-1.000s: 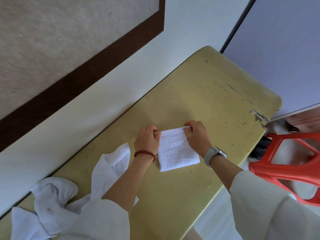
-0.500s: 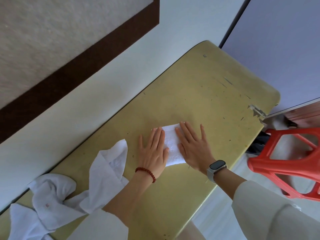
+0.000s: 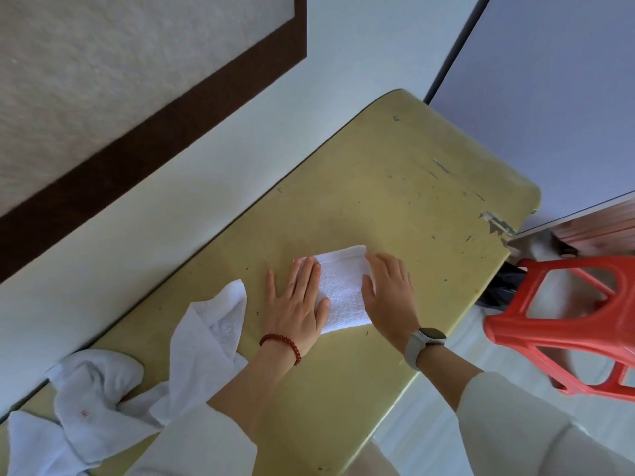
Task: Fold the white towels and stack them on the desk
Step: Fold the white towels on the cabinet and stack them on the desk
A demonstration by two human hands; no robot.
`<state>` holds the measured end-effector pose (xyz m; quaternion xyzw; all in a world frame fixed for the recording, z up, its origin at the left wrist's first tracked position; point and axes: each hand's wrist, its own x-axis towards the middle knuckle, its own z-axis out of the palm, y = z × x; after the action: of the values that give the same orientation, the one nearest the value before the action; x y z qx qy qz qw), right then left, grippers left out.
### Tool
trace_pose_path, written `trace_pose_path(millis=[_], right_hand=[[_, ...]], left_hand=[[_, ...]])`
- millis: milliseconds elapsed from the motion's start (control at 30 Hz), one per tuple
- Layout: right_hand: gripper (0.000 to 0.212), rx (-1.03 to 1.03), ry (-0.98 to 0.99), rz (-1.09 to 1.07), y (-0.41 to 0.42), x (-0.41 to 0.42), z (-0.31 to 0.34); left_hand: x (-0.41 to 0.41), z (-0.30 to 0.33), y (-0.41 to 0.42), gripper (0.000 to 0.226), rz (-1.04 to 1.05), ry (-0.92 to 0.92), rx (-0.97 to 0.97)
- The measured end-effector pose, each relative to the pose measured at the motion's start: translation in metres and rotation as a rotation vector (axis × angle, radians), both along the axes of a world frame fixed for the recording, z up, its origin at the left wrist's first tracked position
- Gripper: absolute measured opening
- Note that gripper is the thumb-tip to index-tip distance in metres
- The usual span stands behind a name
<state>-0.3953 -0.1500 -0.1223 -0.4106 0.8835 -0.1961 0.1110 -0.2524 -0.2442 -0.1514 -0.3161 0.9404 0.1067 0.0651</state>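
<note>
The folded towel [image 3: 343,290] lies flat near the middle of the bench [image 3: 405,187], a small white rectangle with its hemmed edge on the far side. A second ago both hands pinched that far edge; half a second ago they lay close together over the cloth, hiding most of it. Now they have slid apart to its two sides, so the middle of the towel shows.

The left hand [image 3: 295,300] rests palm down with straight fingers, partly on the towel's left edge and partly on the bench. The right hand [image 3: 388,297] lies along the right edge, fingers extended and holding nothing; whether its palm presses the cloth or only borders it is hard to tell from this angle.

This spreading looks like a smoothing stroke that sets the last crease, so this towel seems finished and ready to start a stack.

To the left, just beside the left forearm, the unfolded towels [image 3: 113,383] sit in a rumpled heap on the bench by the wall, so most of the job appears to remain. A red plastic stool [image 3: 563,324] stands off the bench's right end.
</note>
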Motion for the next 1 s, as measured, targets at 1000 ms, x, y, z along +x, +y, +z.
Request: trace_pose_path(millis=[1000], right_hand=[[0.024,-0.109,-0.693,-0.438,-0.027,0.003,0.058]], left_hand=[[-0.003,0.006,0.002,0.055,0.038,0.058,-0.008]])
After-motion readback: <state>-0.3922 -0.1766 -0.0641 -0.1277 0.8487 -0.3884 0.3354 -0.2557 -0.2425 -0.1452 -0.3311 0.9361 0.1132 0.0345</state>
